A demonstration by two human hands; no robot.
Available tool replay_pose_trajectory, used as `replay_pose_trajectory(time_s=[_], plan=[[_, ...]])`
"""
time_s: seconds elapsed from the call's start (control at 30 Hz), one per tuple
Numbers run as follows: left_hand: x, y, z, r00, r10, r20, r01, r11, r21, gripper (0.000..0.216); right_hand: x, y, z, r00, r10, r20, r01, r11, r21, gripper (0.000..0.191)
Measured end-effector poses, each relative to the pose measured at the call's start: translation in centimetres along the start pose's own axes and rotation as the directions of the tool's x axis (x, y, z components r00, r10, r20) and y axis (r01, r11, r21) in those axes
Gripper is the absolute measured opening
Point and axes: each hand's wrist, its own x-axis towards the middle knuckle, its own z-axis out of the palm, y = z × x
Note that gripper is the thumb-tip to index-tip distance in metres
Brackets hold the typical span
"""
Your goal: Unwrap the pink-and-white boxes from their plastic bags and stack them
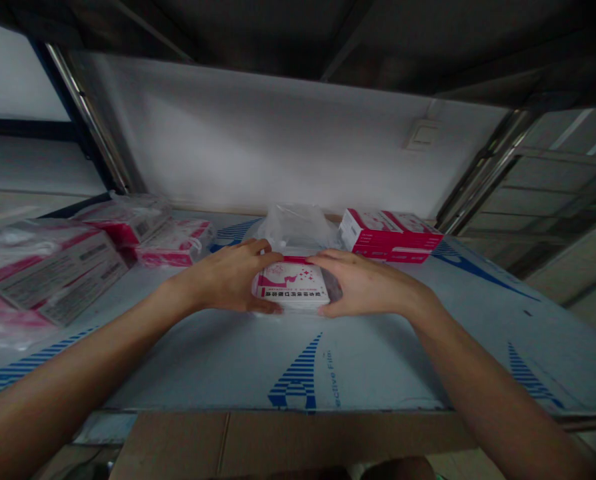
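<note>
Between my two hands, in the middle of the shelf, is a small pink and white carton with dark printing on its top. Clear plastic shows around its lower edge. My left hand grips its left side, fingers behind and thumb at the front. On the opposite side my right hand holds it the same way. Just behind the carton lies a clear plastic bag; what is in it cannot be made out.
Plastic-wrapped pink and white cartons lie at the left, with more wrapped cartons behind. Stacked red and white cartons stand at the back right. The film-covered shelf has a dark shelf overhead. Cardboard is below the front edge.
</note>
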Motion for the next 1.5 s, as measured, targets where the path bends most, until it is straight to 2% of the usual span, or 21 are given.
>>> replay_pose_trajectory(time_s=[0.1, 0.17, 0.27, 0.37, 0.47, 0.57, 0.67, 0.77, 0.83, 0.9, 0.97, 1.07, 1.13, 1.27, 1.33, 1.4, 1.47, 1.5], plan=[[0.1, -0.1, 0.4, 0.998, -0.043, 0.036, 0.044, 0.999, -0.028, 0.094, 0.8, 0.9, 0.8, 0.999, -0.034, 0.002, 0.033, 0.996, 0.086, 0.098], [0.2, -0.3, 0.6, 0.995, -0.063, 0.075, 0.068, 0.995, -0.071, 0.102, 1.4, 1.2, 1.0, 0.997, -0.072, 0.001, 0.071, 0.982, 0.173, 0.101], [0.2, -0.5, 0.7, 0.995, -0.024, 0.096, 0.035, 0.992, -0.121, 0.1, 2.4, 1.5, 1.0, 0.998, -0.04, 0.043, 0.022, 0.935, 0.355, 0.082], [0.1, -0.1, 0.6, 0.999, 0.022, 0.037, -0.018, 0.995, -0.103, 0.094, 3.1, 1.9, 1.2, 0.991, 0.098, 0.092, -0.13, 0.863, 0.489, 0.055], [-0.2, 0.6, 0.2, 0.997, 0.058, -0.057, -0.061, 0.997, -0.038, 0.093, 3.4, 2.4, 1.4, 0.977, 0.176, 0.12, -0.214, 0.812, 0.543, 0.05], [-0.4, 1.0, 0.1, 0.988, 0.086, -0.126, -0.083, 0.996, 0.024, 0.095, 3.0, 2.5, 0.8, 0.98, 0.137, 0.146, -0.198, 0.77, 0.606, 0.052], [-0.5, 0.7, 0.4, 0.994, 0.064, -0.086, -0.061, 0.998, 0.031, 0.112, 2.2, 2.3, -0.3, 0.988, 0.113, 0.105, -0.154, 0.769, 0.621, 0.057], [-0.5, 0.1, 0.8, 0.999, 0.038, -0.016, -0.039, 0.998, -0.057, 0.126, 1.5, 2.5, -1.1, 0.995, 0.09, 0.04, -0.095, 0.78, 0.619, 0.056], [-0.5, -0.3, 1.0, 0.999, 0.016, -0.037, -0.02, 0.992, -0.125, 0.13, 1.2, 3.0, -1.3, 0.995, 0.103, -0.008, -0.074, 0.763, 0.643, 0.054], [-0.3, -0.7, 1.3, 0.996, -0.029, -0.087, 0.014, 0.986, -0.167, 0.133, 0.9, 3.7, -1.2, 0.985, 0.154, -0.074, -0.056, 0.701, 0.711, 0.055], [-0.1, -1.1, 1.6, 0.99, -0.079, -0.114, 0.056, 0.98, -0.193, 0.133, 0.6, 4.4, -1.2, 0.957, 0.253, -0.14, -0.037, 0.589, 0.807, 0.058], [0.3, -1.6, 2.0, 0.985, -0.109, -0.133, 0.081, 0.976, -0.202, 0.123, 0.3, 5.2, -1.8, 0.881, 0.437, -0.182, -0.009, 0.4, 0.917, 0.059], [0.6, -1.7, 2.2, 0.981, -0.109, -0.158, 0.082, 0.982, -0.17, 0.109, 0.0, 5.7, -2.6, 0.806, 0.546, -0.228, 0.048, 0.324, 0.945, 0.053], [0.9, -1.6, 2.4, 0.974, -0.103, -0.204, 0.091, 0.994, -0.067, 0.077, -0.8, 8.0, -4.0, 0.593, 0.731, -0.338, 0.217, 0.259, 0.941, 0.045], [1.0, -1.2, 2.6, 0.966, -0.052, -0.254, 0.044, 0.998, -0.035, 0.059, -1.4, 10.2, -4.3, 0.466, 0.806, -0.365, 0.259, 0.27, 0.927, 0.044], [1.3, -0.6, 2.7, 0.953, 0.015, -0.304, -0.019, 1.0, -0.013, 0.044, -2.1, 12.8, -4.2, 0.298, 0.865, -0.405, 0.266, 0.332, 0.905, 0.044], [1.5, 0.2, 2.9, 0.945, 0.07, -0.318, -0.072, 0.997, 0.007, 0.037, -2.9, 15.4, -3.9, 0.118, 0.876, -0.467, 0.174, 0.445, 0.879, 0.045], [1.7, 0.6, 3.1, 0.944, 0.094, -0.316, -0.094, 0.995, 0.016, 0.036, -3.3, 16.5, -3.6, 0.05, 0.862, -0.505, 0.088, 0.5, 0.862, 0.047]])
